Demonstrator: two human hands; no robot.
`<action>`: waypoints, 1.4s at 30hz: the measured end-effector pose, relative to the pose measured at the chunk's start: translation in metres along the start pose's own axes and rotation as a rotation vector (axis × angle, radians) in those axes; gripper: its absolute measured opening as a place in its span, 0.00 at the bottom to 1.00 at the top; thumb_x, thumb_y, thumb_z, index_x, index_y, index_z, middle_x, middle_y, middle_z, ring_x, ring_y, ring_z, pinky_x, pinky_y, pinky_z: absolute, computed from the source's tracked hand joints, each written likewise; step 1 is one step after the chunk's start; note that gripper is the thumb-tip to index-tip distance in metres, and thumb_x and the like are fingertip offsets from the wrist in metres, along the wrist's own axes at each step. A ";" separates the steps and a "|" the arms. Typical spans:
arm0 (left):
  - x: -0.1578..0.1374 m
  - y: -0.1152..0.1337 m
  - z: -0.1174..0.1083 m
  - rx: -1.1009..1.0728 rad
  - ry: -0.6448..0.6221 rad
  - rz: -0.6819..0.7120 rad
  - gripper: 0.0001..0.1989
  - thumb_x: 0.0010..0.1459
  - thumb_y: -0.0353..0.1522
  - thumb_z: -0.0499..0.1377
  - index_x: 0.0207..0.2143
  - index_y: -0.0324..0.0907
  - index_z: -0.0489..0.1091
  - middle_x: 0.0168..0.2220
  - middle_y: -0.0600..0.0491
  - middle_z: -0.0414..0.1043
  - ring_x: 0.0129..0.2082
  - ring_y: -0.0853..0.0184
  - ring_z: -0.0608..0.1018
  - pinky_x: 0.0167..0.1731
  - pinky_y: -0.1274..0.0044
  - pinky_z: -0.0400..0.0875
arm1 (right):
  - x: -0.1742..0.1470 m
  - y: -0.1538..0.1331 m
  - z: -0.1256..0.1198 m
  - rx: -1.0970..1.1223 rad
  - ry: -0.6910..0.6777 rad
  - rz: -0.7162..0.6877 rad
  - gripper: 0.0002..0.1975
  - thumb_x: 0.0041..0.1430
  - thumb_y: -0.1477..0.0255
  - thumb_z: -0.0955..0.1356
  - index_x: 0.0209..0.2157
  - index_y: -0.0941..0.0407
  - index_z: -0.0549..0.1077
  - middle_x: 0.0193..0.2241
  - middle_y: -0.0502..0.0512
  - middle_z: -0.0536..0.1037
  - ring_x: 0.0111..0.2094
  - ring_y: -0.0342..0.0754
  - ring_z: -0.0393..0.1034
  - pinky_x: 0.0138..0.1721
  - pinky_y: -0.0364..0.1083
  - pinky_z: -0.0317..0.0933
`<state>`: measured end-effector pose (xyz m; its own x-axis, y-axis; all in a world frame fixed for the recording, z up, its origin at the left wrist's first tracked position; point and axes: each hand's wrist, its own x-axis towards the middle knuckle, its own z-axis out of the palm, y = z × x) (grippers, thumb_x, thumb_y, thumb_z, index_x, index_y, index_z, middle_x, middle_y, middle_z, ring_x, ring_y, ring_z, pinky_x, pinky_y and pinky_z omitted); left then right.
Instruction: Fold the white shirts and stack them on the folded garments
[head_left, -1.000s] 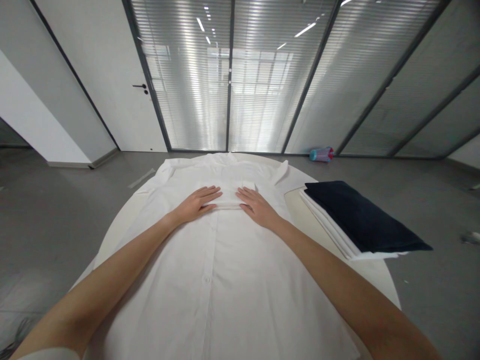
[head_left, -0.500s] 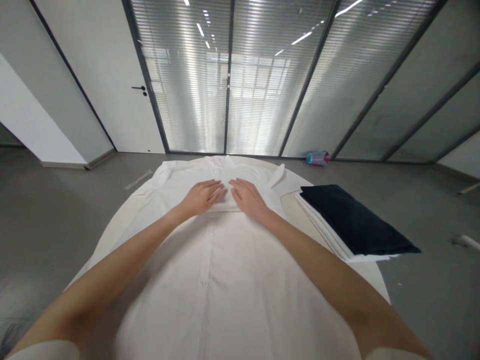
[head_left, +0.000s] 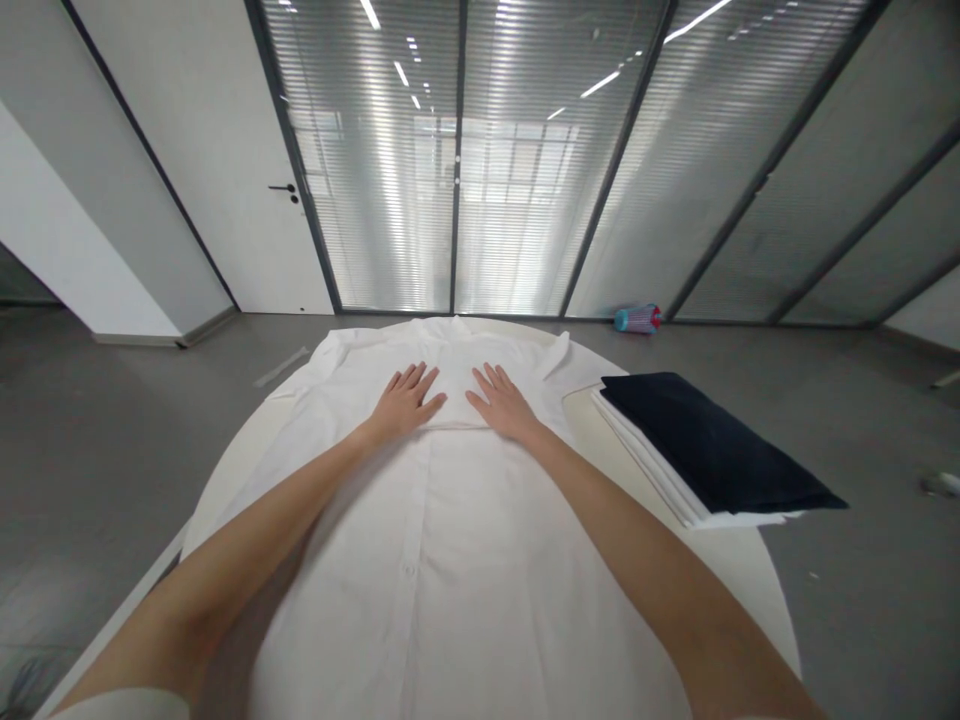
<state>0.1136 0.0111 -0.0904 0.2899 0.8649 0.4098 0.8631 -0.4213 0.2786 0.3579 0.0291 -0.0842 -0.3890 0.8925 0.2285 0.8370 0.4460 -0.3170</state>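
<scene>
While both hands lie flat, fingers spread and gripping nothing, left hand (head_left: 405, 405) and right hand (head_left: 504, 405) press the white shirt (head_left: 442, 560) spread on the round worktop (head_left: 750, 560), smoothing looks underway; next likely needs an even outward sweep

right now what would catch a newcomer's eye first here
First the white shirt spread flat over the round table, with the left hand and right hand pressed palm-down side by side on its far, folded part. Next, the dark navy folded cloth on a stack of white ones at the table's right edge, and the wall of blinds behind.
</scene>
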 end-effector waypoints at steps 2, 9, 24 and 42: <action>-0.003 -0.002 -0.002 -0.043 -0.013 -0.022 0.31 0.67 0.48 0.52 0.67 0.45 0.60 0.69 0.41 0.54 0.70 0.48 0.56 0.65 0.50 0.51 | -0.001 0.004 0.003 0.041 0.025 -0.011 0.37 0.69 0.46 0.53 0.70 0.52 0.55 0.72 0.57 0.49 0.72 0.57 0.36 0.69 0.60 0.42; -0.012 -0.005 -0.004 -0.170 0.024 0.005 0.32 0.67 0.48 0.49 0.64 0.38 0.64 0.68 0.38 0.57 0.70 0.49 0.56 0.63 0.52 0.57 | -0.003 0.003 0.006 0.081 0.065 -0.020 0.34 0.69 0.49 0.56 0.68 0.54 0.59 0.71 0.58 0.53 0.72 0.58 0.38 0.69 0.60 0.44; -0.012 -0.007 0.000 -0.157 0.074 0.040 0.31 0.67 0.48 0.48 0.63 0.38 0.66 0.67 0.41 0.60 0.69 0.51 0.58 0.65 0.55 0.57 | -0.003 0.008 0.013 0.108 0.124 -0.040 0.33 0.69 0.49 0.57 0.67 0.52 0.61 0.70 0.58 0.56 0.72 0.58 0.40 0.69 0.62 0.46; -0.011 -0.005 -0.002 -0.150 0.069 0.028 0.30 0.67 0.46 0.49 0.62 0.36 0.67 0.67 0.41 0.60 0.69 0.52 0.59 0.66 0.57 0.57 | -0.003 0.004 0.009 0.107 0.096 -0.030 0.34 0.69 0.50 0.57 0.67 0.56 0.61 0.70 0.59 0.55 0.72 0.58 0.39 0.70 0.59 0.43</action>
<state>0.1051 0.0031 -0.0952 0.2795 0.8337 0.4763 0.7821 -0.4854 0.3907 0.3594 0.0290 -0.0942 -0.3705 0.8701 0.3252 0.7777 0.4820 -0.4036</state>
